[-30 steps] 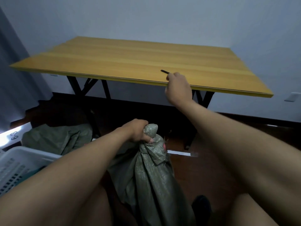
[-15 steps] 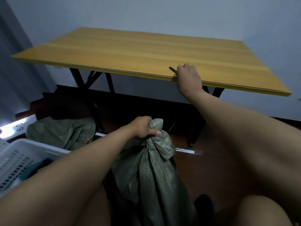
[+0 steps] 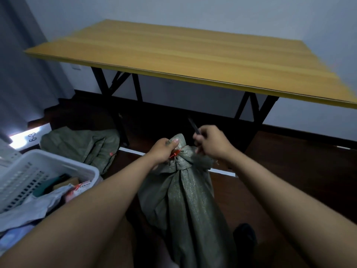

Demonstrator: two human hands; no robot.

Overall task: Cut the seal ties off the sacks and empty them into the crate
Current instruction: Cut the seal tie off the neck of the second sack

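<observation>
A green woven sack (image 3: 190, 200) stands on the floor between my forearms. Its neck is bunched and bound by a red seal tie (image 3: 174, 153). My left hand (image 3: 164, 149) grips the bunched neck just above the tie. My right hand (image 3: 211, 143) holds a thin dark cutting tool (image 3: 193, 127) right beside the neck, its tip pointing up and away. A white slotted plastic crate (image 3: 48, 167) sits at the lower left with packets and bags inside.
A second green sack (image 3: 81, 146) lies slumped on the floor behind the crate. A yellow wooden table (image 3: 193, 55) on black folding legs stands ahead. White tape lines (image 3: 222, 171) cross the dark floor. A dark shoe (image 3: 244, 235) shows beside the sack.
My right hand has come down off the table's front edge with the dark tool and now sits beside the sack's neck. My left hand keeps its grip on the neck.
</observation>
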